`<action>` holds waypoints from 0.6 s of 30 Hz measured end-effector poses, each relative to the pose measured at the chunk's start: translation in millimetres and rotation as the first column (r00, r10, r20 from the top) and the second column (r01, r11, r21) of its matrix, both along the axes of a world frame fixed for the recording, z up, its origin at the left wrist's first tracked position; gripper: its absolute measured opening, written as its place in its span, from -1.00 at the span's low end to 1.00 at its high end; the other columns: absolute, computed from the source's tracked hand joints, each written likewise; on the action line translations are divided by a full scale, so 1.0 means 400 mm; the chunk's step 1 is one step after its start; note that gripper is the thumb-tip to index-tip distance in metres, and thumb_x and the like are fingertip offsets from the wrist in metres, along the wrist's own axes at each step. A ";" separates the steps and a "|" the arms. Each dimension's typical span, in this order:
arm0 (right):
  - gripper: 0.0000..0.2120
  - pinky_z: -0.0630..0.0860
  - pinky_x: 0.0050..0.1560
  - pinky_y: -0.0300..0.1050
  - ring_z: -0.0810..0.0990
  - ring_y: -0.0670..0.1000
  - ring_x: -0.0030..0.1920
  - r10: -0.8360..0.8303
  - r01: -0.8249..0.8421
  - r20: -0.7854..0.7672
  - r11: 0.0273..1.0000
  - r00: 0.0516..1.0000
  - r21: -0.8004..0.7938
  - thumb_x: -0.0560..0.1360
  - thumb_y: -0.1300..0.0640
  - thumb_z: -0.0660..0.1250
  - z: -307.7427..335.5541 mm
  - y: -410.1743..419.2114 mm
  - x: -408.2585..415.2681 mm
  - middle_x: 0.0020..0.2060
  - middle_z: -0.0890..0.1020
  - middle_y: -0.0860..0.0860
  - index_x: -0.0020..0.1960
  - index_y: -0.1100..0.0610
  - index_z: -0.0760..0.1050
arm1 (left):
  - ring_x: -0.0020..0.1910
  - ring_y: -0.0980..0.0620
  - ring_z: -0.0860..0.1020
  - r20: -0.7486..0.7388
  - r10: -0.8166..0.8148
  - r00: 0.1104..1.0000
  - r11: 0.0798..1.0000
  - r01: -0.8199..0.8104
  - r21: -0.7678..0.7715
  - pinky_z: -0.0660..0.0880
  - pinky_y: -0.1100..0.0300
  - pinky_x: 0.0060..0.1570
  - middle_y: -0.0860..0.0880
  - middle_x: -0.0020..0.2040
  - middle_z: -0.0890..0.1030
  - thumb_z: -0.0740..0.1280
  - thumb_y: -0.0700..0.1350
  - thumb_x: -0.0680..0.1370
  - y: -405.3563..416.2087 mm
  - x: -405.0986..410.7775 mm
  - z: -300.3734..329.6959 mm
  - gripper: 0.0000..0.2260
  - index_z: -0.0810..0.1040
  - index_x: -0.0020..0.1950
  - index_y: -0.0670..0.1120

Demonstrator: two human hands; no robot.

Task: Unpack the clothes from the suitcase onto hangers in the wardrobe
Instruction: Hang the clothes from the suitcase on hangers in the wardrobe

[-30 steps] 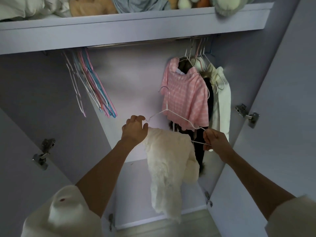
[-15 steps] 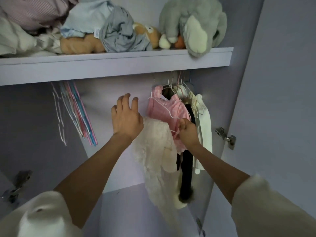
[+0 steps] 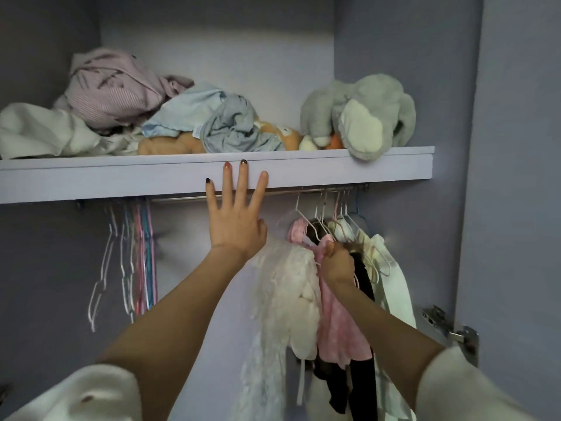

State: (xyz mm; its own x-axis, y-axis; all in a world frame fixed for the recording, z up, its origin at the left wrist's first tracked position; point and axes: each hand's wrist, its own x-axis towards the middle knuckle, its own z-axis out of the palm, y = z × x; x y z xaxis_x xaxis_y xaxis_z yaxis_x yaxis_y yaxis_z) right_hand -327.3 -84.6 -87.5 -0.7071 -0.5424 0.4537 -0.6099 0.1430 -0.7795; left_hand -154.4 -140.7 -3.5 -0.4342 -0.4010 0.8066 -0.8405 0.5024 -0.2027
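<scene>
A fluffy white garment hangs on a white wire hanger whose hook is up at the metal rail under the shelf. My right hand grips the hanger's right shoulder, pressed against a pink checked top. My left hand is raised with straight spread fingers, fingertips touching the shelf's front edge, holding nothing. Black and cream clothes hang further right. The suitcase is out of view.
Several bare pastel hangers hang at the rail's left end. The shelf carries crumpled clothes and a grey plush toy. The wardrobe's right door stands open with a metal hinge.
Both hands rose with the hanger and white garment to the rail. My left hand released the hanger's left end and opened against the shelf edge. The camera tilted upward.
</scene>
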 end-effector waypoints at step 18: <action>-0.61 0.41 0.18 0.04 0.45 0.26 0.22 -0.073 0.026 0.136 0.948 0.988 0.317 0.53 0.25 0.14 0.021 0.056 0.002 0.24 0.43 0.27 0.32 0.34 0.23 | 0.51 -0.23 -0.17 0.041 -0.027 0.999 0.996 0.023 0.086 -0.10 -0.23 0.42 -0.14 0.54 -0.14 0.26 0.01 0.50 0.020 0.031 -0.025 -0.23 -0.20 0.53 0.01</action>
